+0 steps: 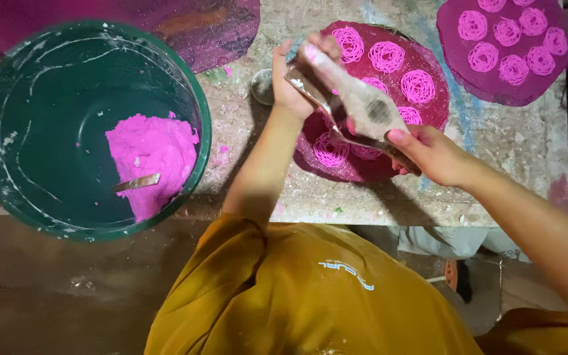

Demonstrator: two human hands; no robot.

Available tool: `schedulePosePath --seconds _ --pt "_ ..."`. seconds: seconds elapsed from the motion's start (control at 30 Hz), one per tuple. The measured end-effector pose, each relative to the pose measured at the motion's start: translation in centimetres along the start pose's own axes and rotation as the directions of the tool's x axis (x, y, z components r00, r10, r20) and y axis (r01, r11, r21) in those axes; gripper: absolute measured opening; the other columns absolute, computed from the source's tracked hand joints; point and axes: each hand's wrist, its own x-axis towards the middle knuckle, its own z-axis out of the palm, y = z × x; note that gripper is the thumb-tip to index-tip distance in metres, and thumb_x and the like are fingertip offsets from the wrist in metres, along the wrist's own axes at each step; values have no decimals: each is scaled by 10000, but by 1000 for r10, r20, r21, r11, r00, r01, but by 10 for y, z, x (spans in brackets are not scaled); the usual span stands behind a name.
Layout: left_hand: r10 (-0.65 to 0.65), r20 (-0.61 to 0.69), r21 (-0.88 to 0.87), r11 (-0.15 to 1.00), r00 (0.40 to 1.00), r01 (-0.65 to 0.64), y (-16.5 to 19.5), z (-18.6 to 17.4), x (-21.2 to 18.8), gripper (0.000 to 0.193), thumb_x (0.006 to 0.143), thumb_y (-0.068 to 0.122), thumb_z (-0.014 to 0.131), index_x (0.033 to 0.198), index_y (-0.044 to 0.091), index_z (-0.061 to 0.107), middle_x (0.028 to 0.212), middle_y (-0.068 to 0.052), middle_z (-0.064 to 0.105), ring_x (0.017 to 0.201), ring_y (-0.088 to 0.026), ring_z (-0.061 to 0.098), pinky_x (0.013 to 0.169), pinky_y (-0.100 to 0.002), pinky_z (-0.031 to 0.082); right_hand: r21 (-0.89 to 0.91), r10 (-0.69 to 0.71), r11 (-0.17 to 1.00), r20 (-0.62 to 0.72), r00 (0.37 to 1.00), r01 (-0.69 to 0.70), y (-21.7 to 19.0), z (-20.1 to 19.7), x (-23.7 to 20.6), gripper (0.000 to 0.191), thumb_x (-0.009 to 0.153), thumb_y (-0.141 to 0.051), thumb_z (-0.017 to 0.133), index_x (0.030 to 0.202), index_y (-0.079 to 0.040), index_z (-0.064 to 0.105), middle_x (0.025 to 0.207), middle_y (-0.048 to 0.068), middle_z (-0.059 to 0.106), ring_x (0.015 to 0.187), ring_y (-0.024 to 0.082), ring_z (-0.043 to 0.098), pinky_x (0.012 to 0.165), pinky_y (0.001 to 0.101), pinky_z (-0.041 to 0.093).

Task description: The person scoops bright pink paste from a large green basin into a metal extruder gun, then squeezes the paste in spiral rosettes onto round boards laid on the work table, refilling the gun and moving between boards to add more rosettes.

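Press: I held a long dough press (356,108), dusty with flour, up above the dark red mat (428,108).
Which way it pointed: its long side ran slanted, from the top left by my left hand (297,79) down to the bottom right by my right hand (428,154). The round end with the dark holes faced up at me.
Left hand: my fingers were curled tight around the far handle end of the press.
Right hand: my fingers and thumb were closed around the near handle end.
Mat under the press: pink noodle swirls (387,56) lay on it in little round nests. Some sat under the press and I could not see them all.
Second mat: another dark mat (455,79) with more pink swirls lay at the top right, just beside the first one, with a thin strip of counter (481,144) between them.
Tub: a big green tub (8,177) sat to the left, well apart from my hands. It had a lump of pink dough (156,154) and a metal spoon (136,182) in it.
Small cup: a little metal cup (262,87) stood just beside my left wrist.
Open room: some bare counter showed between the tub and the mat.
Edge: the counter's near edge ran right under my arms, close to my yellow shirt (297,296).
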Motion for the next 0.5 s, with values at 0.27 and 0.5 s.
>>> schedulePosePath --seconds 0.27,0.5 --pt "-255 -589 589 514 767 623 -18 -57 -59 909 1054 734 53 1336 48 579 955 -82 678 521 -72 430 390 -221 277 100 -43 994 2 999 43 7 -2 2 584 986 -545 514 1118 3 667 793 73 674 692 143 651 639 314 555" --pt "6 -403 915 -28 915 403 -15 -35 -107 702 1049 581 185 1633 194 227 1308 -156 714 518 -140 480 497 -295 386 81 -84 993 -60 995 89 21 -5 22 507 999 -508 511 1157 -47 652 793 20 668 697 120 632 607 303 502"
